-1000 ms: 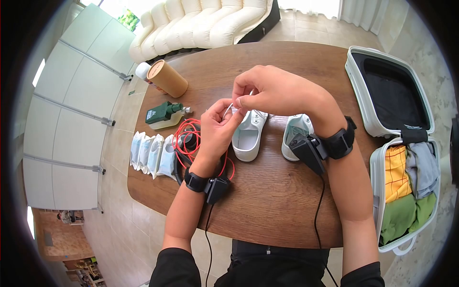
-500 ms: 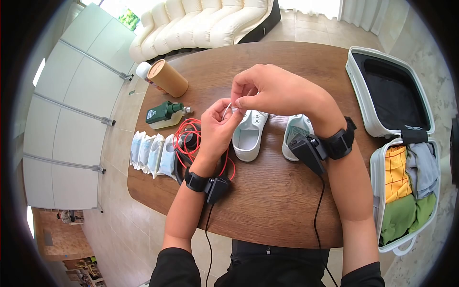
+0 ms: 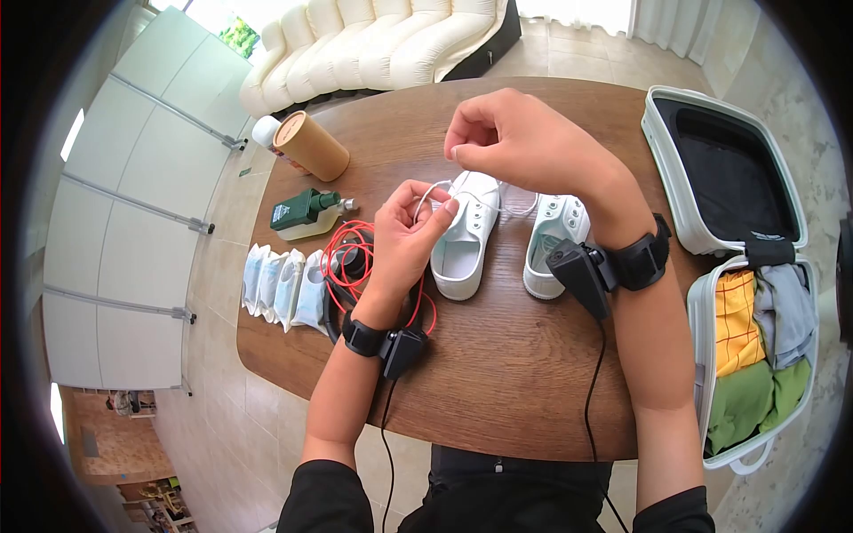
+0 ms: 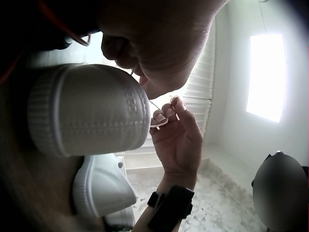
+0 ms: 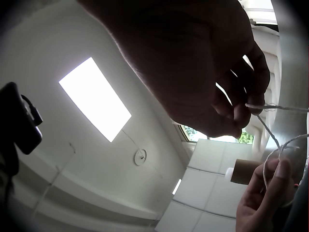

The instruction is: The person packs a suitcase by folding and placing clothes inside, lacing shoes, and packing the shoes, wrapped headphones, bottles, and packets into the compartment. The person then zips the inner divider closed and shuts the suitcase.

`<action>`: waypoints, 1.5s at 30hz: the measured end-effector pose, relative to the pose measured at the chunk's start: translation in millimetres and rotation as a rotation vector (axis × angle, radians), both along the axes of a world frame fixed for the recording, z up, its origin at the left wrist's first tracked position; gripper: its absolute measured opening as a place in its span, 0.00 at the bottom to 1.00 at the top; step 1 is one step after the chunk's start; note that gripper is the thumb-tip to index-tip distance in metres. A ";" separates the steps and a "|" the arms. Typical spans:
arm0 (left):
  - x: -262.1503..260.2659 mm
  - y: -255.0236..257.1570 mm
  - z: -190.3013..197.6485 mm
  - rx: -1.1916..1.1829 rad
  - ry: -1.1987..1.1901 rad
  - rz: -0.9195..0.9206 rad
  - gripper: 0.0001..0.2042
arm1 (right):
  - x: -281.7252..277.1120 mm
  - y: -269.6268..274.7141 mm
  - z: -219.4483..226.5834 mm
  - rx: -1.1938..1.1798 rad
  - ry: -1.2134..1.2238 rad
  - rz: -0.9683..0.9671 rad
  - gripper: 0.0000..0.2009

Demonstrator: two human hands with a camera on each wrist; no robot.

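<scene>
In the head view my left hand (image 3: 409,233) pinches a white shoelace (image 3: 430,190) between thumb and fingers, above the left white shoe (image 3: 469,233). Up and to the right, my right hand (image 3: 529,138) has its fingers curled. In the right wrist view the lace (image 5: 268,126) runs from the right fingertips toward my left hand (image 5: 264,195), where it forms loops. The left wrist view shows lace at the fingers of my right hand (image 4: 176,142) too. A second white shoe (image 3: 549,249) stands to the right, partly behind the wrist camera.
On the wooden table (image 3: 498,364), red cable (image 3: 342,258), packets (image 3: 286,289), a green-topped bottle (image 3: 306,213) and a cardboard tube (image 3: 313,147) lie or stand at the left. An open suitcase (image 3: 697,373) with folded clothes is at the right.
My right hand has moved up and right, away from my left hand, exposing more of the left shoe and its laces. My left hand has barely moved.
</scene>
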State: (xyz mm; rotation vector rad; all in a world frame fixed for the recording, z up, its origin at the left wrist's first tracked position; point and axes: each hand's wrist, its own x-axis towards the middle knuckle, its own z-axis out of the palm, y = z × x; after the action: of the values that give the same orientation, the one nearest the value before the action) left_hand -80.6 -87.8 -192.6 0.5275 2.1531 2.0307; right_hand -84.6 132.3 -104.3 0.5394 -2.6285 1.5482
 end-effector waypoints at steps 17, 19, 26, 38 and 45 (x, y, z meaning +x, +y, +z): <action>1.9 -1.1 4.1 0.174 -0.110 -0.023 0.07 | 1.7 9.9 -5.4 0.395 -0.015 -0.132 0.10; 1.7 -1.6 4.0 0.088 -0.070 -0.028 0.07 | 0.6 8.8 -9.1 0.474 -0.048 -0.126 0.09; 2.2 0.1 3.5 0.042 -0.071 0.012 0.07 | 9.7 -3.4 4.3 0.609 -0.154 -0.050 0.10; 3.2 0.8 4.2 0.049 -0.060 0.012 0.07 | 3.7 -14.4 -11.8 0.514 -0.048 -0.041 0.09; 1.7 1.0 -3.2 -0.174 0.086 -0.014 0.07 | 0.4 -11.7 -13.5 0.274 0.019 -0.130 0.07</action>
State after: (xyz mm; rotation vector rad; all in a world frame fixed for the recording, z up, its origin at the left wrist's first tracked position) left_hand -78.9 -86.9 -195.8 0.6130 2.3398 1.8222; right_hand -84.2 120.6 -117.8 0.3830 -2.8154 1.1501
